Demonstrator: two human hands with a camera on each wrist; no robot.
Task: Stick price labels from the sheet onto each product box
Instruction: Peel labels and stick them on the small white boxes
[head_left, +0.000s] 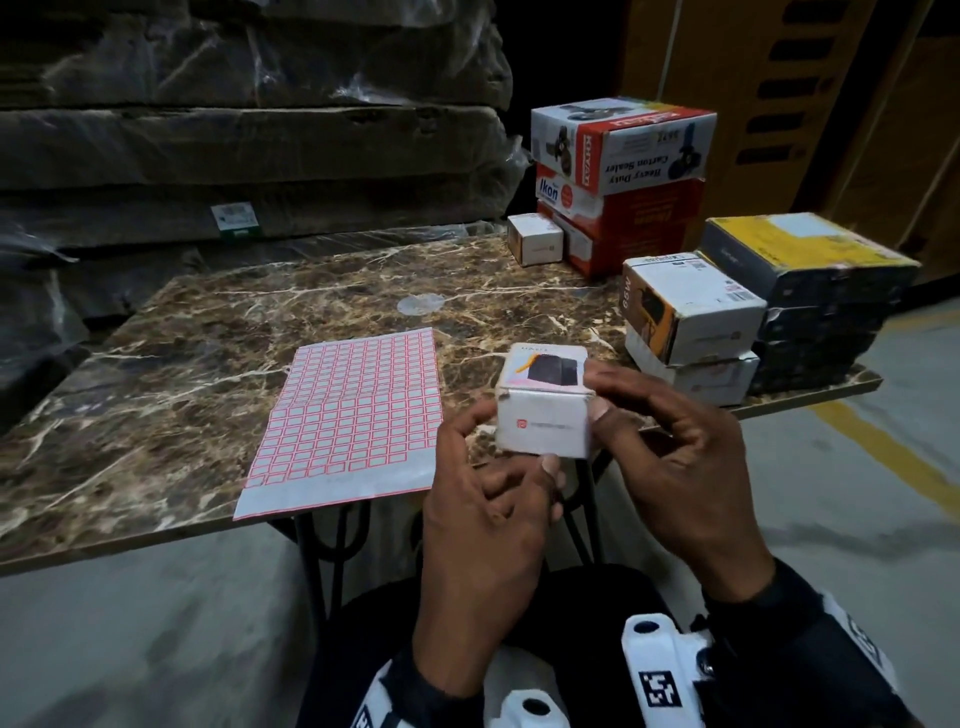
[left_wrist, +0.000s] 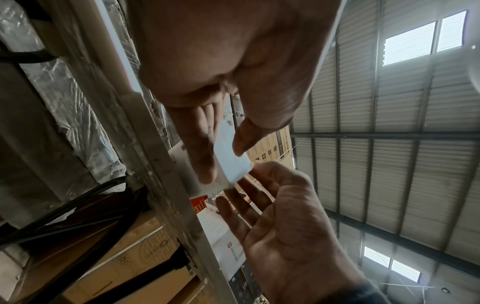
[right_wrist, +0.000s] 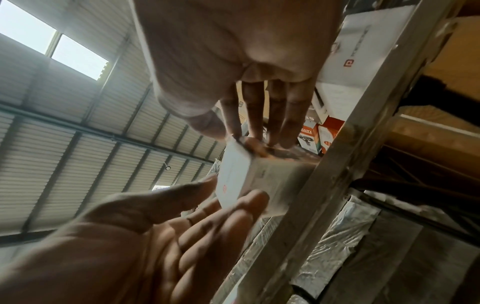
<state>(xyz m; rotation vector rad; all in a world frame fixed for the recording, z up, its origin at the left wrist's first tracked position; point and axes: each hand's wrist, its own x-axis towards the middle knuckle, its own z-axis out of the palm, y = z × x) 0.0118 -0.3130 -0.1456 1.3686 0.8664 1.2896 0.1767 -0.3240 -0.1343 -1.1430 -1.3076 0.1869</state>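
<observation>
White cardboard product box (head_left: 543, 410) sits above the marble worktop (head_left: 208, 332) edge, pinched between both hands: left hand (head_left: 483, 499) beneath, right hand (head_left: 670, 452) beside. Loose fingertip grips could drop it; red-bordered label sheet (head_left: 348, 415) lies untouched.

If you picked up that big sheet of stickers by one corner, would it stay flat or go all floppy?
Probably floppy: the label sheet looks paper-thin and lies flat on the marble table, with a fold line across it. It would likely sag and bend there. It also looks light, so a nudge might slide it; its near edge already hangs slightly past the table edge.
</observation>
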